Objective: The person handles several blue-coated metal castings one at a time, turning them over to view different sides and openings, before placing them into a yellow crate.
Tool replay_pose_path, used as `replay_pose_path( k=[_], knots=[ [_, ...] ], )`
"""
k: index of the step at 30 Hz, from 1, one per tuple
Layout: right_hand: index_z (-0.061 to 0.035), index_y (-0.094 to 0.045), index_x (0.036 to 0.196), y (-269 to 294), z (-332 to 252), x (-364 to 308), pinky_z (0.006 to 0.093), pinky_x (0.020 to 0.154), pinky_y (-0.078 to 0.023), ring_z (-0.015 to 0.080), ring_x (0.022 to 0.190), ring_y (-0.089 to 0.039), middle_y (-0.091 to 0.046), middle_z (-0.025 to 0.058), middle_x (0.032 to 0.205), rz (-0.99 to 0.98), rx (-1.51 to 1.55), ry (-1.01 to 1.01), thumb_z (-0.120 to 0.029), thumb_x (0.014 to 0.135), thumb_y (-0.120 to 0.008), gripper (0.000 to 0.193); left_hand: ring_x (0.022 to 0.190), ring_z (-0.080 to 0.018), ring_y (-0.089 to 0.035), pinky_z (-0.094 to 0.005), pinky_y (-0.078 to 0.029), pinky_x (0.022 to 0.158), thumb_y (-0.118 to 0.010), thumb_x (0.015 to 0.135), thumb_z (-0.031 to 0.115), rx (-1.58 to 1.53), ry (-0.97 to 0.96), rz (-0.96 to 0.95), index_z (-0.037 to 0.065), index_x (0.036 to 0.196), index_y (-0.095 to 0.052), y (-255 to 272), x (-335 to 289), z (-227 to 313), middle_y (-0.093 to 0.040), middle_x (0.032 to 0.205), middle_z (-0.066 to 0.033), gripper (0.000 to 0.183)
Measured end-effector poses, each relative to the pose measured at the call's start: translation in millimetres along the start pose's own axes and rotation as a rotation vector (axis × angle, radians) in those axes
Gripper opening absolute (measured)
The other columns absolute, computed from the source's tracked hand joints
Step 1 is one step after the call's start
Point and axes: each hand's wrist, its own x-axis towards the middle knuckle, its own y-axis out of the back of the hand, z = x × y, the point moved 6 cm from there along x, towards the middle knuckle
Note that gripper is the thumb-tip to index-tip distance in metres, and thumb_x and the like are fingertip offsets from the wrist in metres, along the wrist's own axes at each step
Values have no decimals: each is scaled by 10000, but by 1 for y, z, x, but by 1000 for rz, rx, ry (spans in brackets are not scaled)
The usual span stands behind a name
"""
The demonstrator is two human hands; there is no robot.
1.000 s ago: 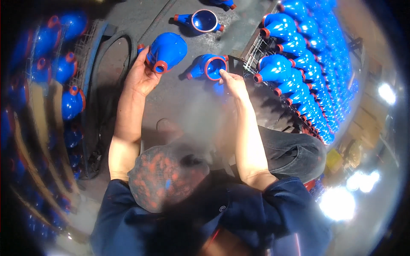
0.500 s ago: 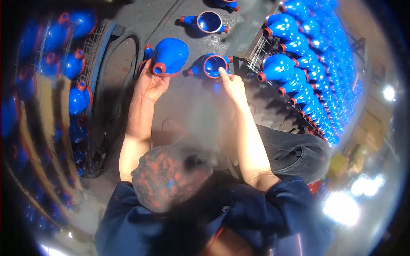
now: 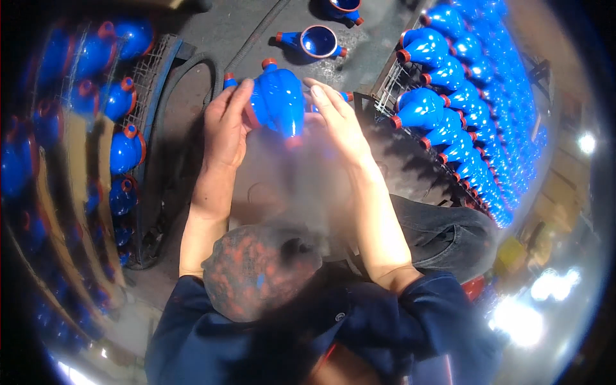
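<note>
My left hand (image 3: 224, 131) is wrapped round the left side of a glossy blue valve body (image 3: 279, 102) with red-orange ends, thumb uppermost. The casting is raised in front of me, one narrow red end pointing toward me and another pointing away. On its right side my right hand (image 3: 341, 122) has its fingers stretched out and close together, beside the casting. Whether those fingertips touch it I cannot tell. Behind this hand another blue casting is mostly hidden; only a red end (image 3: 348, 96) shows.
A blue casting (image 3: 319, 42) lies open side up farther off, with another (image 3: 346, 6) beyond it. Many more stand in rows on a wire rack (image 3: 420, 112) at the right and on shelving (image 3: 128, 151) at the left. A dark hose (image 3: 256, 32) runs along the floor.
My left hand has turned the held casting and brought it rightward and a little nearer. My right hand has let go of the other casting's rim and opened out beside the held one.
</note>
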Motion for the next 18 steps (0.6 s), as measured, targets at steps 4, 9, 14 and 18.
replay_pose_path(
  k=[4,9,14,18],
  knots=[
    [13,-480,1371,-11,-1,7,325,768,-571,192,952,-650,-615,128,1150,27,65,109,-421,974,-588,599,809,-87,-613,-226,-491,687,-561,1014,264,283,-116,-70,-12,1057,-654,-20,-8,14,-662,901,-23,294],
    [55,-469,1342,-16,6,5,332,638,-622,271,860,-704,-642,208,1150,-169,520,-146,-471,1007,-484,623,956,-172,-683,-272,-525,852,-523,1026,153,737,-384,-274,-52,1160,-638,-39,-20,53,-715,1037,-105,271],
    [49,-428,1370,-13,-2,-6,366,627,-649,340,831,-723,-644,248,1149,-259,659,-229,-530,1009,-425,682,946,-153,-679,-285,-504,883,-620,954,107,694,-507,-313,11,1098,-691,-57,-25,69,-734,1001,-98,187],
    [36,-363,1404,-18,-9,-14,444,714,-650,428,875,-701,-610,284,1177,-248,882,-153,-533,1002,-440,701,970,-200,-679,-349,-448,1005,-660,905,58,917,-829,-405,20,1073,-697,-69,-27,79,-734,1008,-90,177]
  ],
)
